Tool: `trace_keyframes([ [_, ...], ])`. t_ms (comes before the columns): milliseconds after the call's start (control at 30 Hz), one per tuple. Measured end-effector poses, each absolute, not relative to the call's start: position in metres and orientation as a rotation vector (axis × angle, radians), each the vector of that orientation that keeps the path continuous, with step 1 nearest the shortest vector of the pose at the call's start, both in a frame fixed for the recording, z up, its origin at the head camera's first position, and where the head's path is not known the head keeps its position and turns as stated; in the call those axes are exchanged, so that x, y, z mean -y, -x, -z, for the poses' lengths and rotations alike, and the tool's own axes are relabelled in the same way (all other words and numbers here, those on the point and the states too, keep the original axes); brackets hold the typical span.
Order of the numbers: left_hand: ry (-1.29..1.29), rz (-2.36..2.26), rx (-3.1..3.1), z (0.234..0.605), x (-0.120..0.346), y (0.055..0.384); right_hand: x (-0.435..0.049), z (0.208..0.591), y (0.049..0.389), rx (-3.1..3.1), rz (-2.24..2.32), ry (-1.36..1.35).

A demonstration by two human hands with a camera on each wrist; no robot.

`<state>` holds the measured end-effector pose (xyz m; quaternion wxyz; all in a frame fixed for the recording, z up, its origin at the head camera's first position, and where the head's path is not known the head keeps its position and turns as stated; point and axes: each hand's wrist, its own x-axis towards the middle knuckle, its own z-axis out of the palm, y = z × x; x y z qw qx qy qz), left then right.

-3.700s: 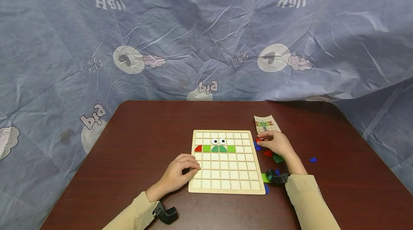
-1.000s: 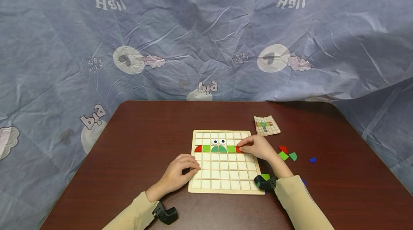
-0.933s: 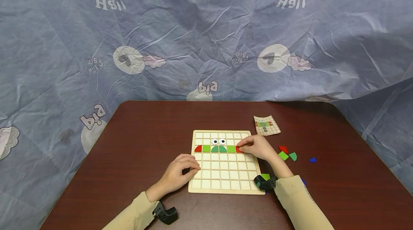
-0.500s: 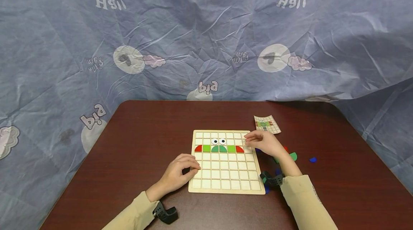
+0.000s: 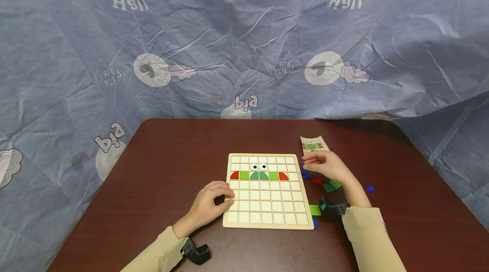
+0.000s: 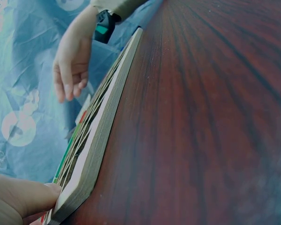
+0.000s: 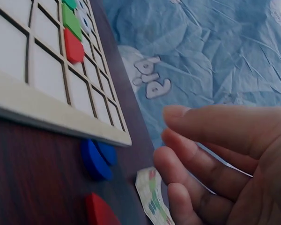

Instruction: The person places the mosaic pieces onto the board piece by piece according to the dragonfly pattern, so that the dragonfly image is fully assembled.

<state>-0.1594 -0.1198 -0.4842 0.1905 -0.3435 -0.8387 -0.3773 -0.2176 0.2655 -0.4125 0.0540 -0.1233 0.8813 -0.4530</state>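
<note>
A wooden grid board (image 5: 266,196) lies on the table. One row bears a red quarter-round piece (image 5: 234,175), green squares, darker green quarter-rounds (image 5: 254,175) and another red quarter-round (image 5: 283,176); two eye discs (image 5: 258,166) sit just above. My left hand (image 5: 209,203) rests at the board's left edge, fingers loosely bent; in the left wrist view its thumb (image 6: 37,194) touches the rim. Beyond the board's right edge, my right hand (image 5: 324,166) hovers over loose pieces, with nothing in its loosely bent fingers. Part of the picture card (image 5: 314,143) is hidden behind it.
Right of the board lie blue pieces (image 7: 97,161), a red piece (image 5: 317,181), a dark green piece (image 5: 328,188) and a light green one (image 5: 315,210). A lone blue piece (image 5: 370,188) lies farther right. Patterned blue cloth (image 5: 244,43) hangs behind the table.
My right hand brought a red quarter-round from the loose pieces to the board's row, let go, and moved back right. My left hand has barely shifted.
</note>
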Motion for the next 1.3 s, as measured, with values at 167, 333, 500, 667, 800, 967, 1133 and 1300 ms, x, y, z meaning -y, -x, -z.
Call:
trace_keyframes([
  [167,0.883,1.032,2.423,0.483,0.12,0.158,-0.28,0.411,0.216,-2.625,1.345,0.341],
  [333,0.843,0.998,2.463,0.482,0.12,0.157,-0.293,0.409,0.215,-2.596,1.292,0.369],
  [500,0.806,1.001,2.492,0.481,0.119,0.157,-0.304,0.412,0.214,-2.543,1.287,0.376],
  [667,0.757,1.017,2.524,0.48,0.119,0.156,-0.311,0.417,0.213,-2.494,1.29,0.378],
  [800,0.745,1.023,2.541,0.481,0.119,0.156,-0.315,0.422,0.213,-2.455,1.287,0.388],
  [967,0.73,1.026,2.562,0.481,0.12,0.157,-0.32,0.427,0.215,-2.453,1.256,0.414],
  [1133,0.723,1.033,2.576,0.48,0.12,0.156,-0.321,0.431,0.216,-2.472,1.255,0.435],
  [1300,0.701,1.036,2.574,0.479,0.12,0.155,-0.318,0.433,0.216,-2.502,1.264,0.429],
])
